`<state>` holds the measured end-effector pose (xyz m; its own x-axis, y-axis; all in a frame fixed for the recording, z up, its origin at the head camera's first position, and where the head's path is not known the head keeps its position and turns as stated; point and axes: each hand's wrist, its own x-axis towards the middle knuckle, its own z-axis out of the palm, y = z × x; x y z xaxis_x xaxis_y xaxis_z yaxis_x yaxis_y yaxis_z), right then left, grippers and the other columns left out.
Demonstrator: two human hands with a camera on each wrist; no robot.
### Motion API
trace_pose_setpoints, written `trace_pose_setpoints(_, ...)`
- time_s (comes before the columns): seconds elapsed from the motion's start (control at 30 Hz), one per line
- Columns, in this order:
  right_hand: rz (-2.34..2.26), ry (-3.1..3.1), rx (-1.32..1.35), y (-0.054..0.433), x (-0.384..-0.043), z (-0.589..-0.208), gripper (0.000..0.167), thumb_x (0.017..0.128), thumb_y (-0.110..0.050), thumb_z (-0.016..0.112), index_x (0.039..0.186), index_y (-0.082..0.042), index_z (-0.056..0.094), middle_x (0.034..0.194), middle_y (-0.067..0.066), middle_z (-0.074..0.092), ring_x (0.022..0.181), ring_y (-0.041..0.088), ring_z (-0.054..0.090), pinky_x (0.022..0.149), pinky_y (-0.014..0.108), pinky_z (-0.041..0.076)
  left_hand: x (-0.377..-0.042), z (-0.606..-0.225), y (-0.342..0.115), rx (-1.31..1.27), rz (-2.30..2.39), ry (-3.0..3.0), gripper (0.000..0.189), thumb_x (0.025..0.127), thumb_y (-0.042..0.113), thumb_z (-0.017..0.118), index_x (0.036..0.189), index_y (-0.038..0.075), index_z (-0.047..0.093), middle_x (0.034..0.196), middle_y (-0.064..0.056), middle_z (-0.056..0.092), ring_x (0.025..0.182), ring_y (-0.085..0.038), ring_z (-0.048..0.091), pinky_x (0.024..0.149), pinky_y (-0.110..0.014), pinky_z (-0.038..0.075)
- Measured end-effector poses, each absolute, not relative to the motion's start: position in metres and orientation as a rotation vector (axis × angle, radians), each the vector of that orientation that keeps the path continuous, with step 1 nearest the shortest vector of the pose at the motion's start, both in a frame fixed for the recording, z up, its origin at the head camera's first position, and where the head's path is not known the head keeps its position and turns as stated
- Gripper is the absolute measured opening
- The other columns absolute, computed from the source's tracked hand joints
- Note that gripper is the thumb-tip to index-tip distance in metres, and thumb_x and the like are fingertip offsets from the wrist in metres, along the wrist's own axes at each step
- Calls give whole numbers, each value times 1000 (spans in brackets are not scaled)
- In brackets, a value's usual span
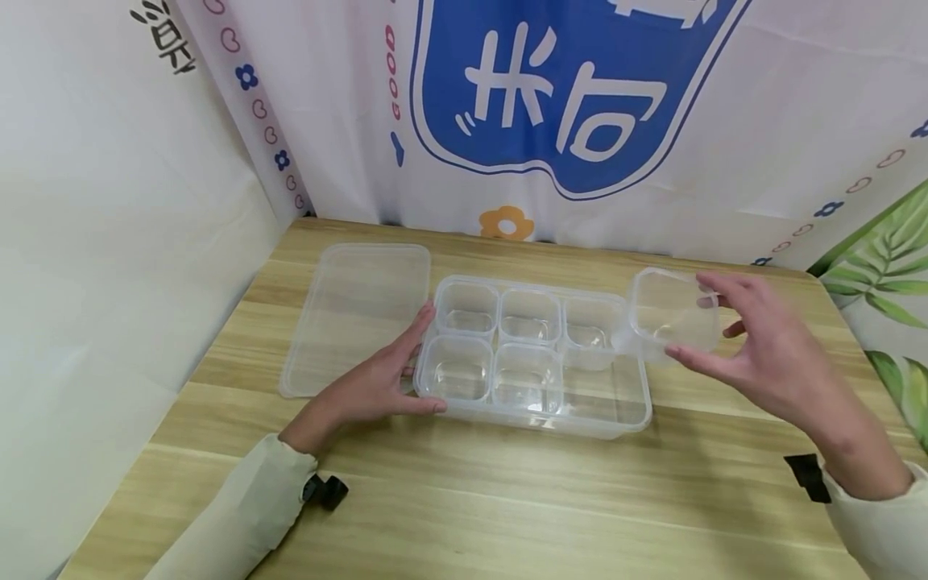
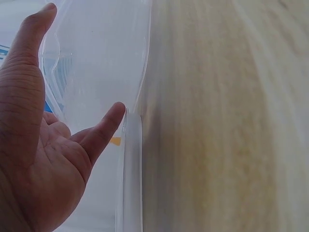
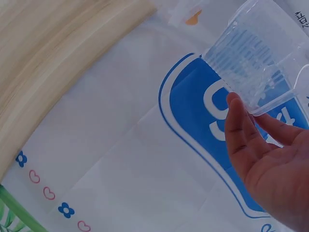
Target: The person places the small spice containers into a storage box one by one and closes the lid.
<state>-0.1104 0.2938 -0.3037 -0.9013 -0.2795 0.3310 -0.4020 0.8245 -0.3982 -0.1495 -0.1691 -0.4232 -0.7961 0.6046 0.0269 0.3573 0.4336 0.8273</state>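
A clear plastic box (image 1: 605,428) sits on the table with several clear square cups inside, among them a front-left cup (image 1: 457,369) and a back-right cup (image 1: 594,322). Its front-right part holds no cup. My left hand (image 1: 377,379) rests against the box's left end, thumb at the front corner and fingers along the side; the left wrist view shows the thumb and little finger stretched out. Between thumb and fingers, my right hand (image 1: 768,354) holds another clear square cup (image 1: 674,310), tilted, beyond the box's back-right corner. In the right wrist view the fingertips (image 3: 233,99) pinch its rim.
A flat translucent lid (image 1: 355,314) lies left of the box, close to my left hand. Behind the wooden table (image 1: 471,499) hangs a printed cloth (image 1: 348,145), and a white cloth wall (image 1: 109,242) borders the left side.
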Motion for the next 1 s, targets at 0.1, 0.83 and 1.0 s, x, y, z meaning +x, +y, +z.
trace_pose_setpoints(0.1,677,-2768,548,287,-104,-306,87,75,-24,95,146,1,51,129,20,56,93,34,60,71,22,49,-150,-423,-169,832,1297,2418,134,78,44,91,166,28,-8,171,4,-9,140,-30,44,97,-37,53)
trace_pose_setpoints(0.83,687,-2824,722,266,-85,-324,88,77,-36,94,148,-6,51,133,10,54,87,21,64,67,35,57,-150,-424,-168,824,1319,2386,133,79,41,92,166,30,-9,170,5,-10,140,-30,44,97,-37,53)
trace_pose_setpoints(1.0,707,-2810,765,266,-85,-330,89,76,-35,94,148,-6,51,132,9,55,88,20,64,69,36,57,-149,-423,-168,808,1315,2391,133,78,42,92,166,31,-9,170,6,-9,140,-30,44,97,-37,53)
